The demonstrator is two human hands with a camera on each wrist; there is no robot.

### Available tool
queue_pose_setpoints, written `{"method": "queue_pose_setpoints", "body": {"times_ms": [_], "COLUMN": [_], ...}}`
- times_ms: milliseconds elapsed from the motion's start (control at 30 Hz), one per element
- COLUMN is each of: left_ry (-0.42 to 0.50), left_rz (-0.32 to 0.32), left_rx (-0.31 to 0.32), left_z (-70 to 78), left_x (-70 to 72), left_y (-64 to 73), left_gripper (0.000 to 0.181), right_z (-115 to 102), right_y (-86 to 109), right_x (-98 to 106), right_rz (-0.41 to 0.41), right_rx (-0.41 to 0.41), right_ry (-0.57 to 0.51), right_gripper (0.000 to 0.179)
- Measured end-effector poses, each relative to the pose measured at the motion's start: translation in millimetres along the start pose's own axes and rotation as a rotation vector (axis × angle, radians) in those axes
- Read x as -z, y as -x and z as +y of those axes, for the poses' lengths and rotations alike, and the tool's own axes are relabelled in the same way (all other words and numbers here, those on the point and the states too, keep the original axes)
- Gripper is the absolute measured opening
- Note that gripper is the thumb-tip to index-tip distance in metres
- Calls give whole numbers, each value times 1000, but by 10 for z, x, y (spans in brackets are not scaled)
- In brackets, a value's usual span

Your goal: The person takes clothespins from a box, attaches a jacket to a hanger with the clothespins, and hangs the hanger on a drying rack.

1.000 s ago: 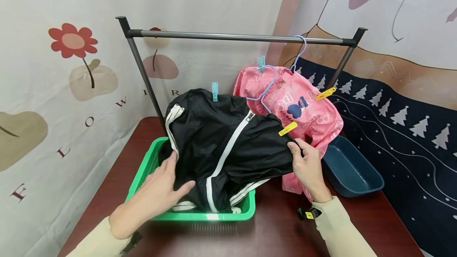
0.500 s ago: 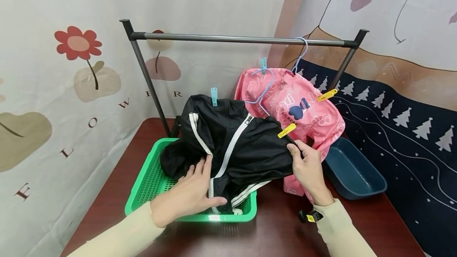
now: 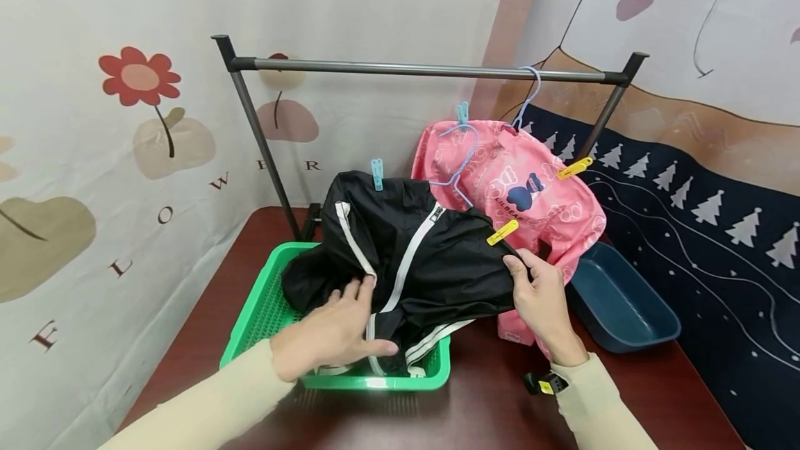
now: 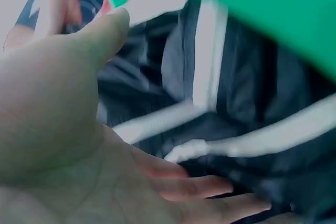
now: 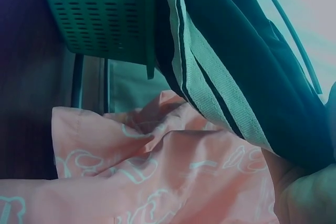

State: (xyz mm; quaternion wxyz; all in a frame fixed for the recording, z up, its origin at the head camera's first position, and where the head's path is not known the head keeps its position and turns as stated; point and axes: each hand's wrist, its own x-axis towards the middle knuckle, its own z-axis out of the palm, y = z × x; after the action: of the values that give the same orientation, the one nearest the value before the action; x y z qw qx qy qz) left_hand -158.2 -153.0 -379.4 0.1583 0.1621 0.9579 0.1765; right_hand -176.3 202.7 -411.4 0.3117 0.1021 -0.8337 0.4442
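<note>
A black jacket [image 3: 469, 266] with white stripes and a white-edged zip lies partly in and over the green basket [image 3: 375, 384]. A blue clothes peg [image 3: 377, 174] is on its left shoulder edge and a yellow clothes peg [image 3: 503, 232] on its right. The blue hanger [image 3: 465, 158] rises behind its collar. My left hand [image 3: 334, 332], fingers extended, touches the jacket's left striped part; in the left wrist view its fingers [image 4: 210, 205] lie spread against the dark cloth. With my right hand [image 3: 544, 297] I pinch the jacket's right edge, below the yellow peg.
A pink printed garment [image 3: 494, 158] hangs from a hanger on the metal rack [image 3: 387, 68], with a blue and a yellow peg on it. A dark blue bin [image 3: 625, 297] stands at the table's right. Curtains back the table [image 3: 500, 408].
My left hand has moved right along the jacket, drawing its left striped edge inward and uncovering the basket's left side. My right hand keeps its grip in about the same place.
</note>
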Motion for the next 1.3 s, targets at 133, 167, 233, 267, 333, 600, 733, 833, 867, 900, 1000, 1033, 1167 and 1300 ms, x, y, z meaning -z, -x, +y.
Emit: {"method": "queue_pose_setpoints", "body": {"times_ms": [133, 167, 233, 267, 333, 600, 733, 833, 867, 900, 1000, 1033, 1167, 1300], "left_ry": [-25, -31, -29, -23, -5, -18, -11, 5, 7, 5, 0, -10, -72, -238], "left_rz": [47, 64, 100, 116, 133, -18, -80, -90, -89, -85, -81, -81, -100, -142], "left_rx": [32, 56, 101, 124, 158, 109, 58, 24, 17, 13, 10, 9, -6, -10], "left_z": [-242, -301, -411, -457, -540, -737, -706, -584, -530, -467, -285, -223, -27, 78], "left_x": [175, 219, 297, 332, 386, 430, 383, 315, 284, 247, 131, 100, 7, -136], "left_y": [79, 92, 108, 110, 100, -87, -152, -171, -173, -172, -172, -170, -192, -334], "left_gripper": [121, 119, 116, 116, 117, 122, 120, 118, 117, 117, 114, 114, 111, 114], "right_z": [-17, -19, -20, -19, -17, -6, 1, -1, -3, -1, -2, -2, -1, 3], "right_y": [18, 26, 36, 39, 38, 3, 8, 10, 12, 12, 11, 9, 7, 14], "right_x": [4, 8, 18, 22, 30, 15, -8, -15, -16, -15, -14, -13, -11, -2], "right_rz": [1, 4, 12, 17, 21, 12, 3, 2, 1, 0, -6, -7, -7, -13], "right_rx": [-13, -17, -20, -20, -23, -18, -27, -35, -37, -39, -36, -33, -17, -15], "right_ry": [7, 7, 9, 12, 11, 1, 1, 6, 7, 10, 10, 8, 8, 14], "right_gripper": [14, 14, 14, 14, 14, 15, 15, 15, 15, 15, 17, 18, 16, 15]}}
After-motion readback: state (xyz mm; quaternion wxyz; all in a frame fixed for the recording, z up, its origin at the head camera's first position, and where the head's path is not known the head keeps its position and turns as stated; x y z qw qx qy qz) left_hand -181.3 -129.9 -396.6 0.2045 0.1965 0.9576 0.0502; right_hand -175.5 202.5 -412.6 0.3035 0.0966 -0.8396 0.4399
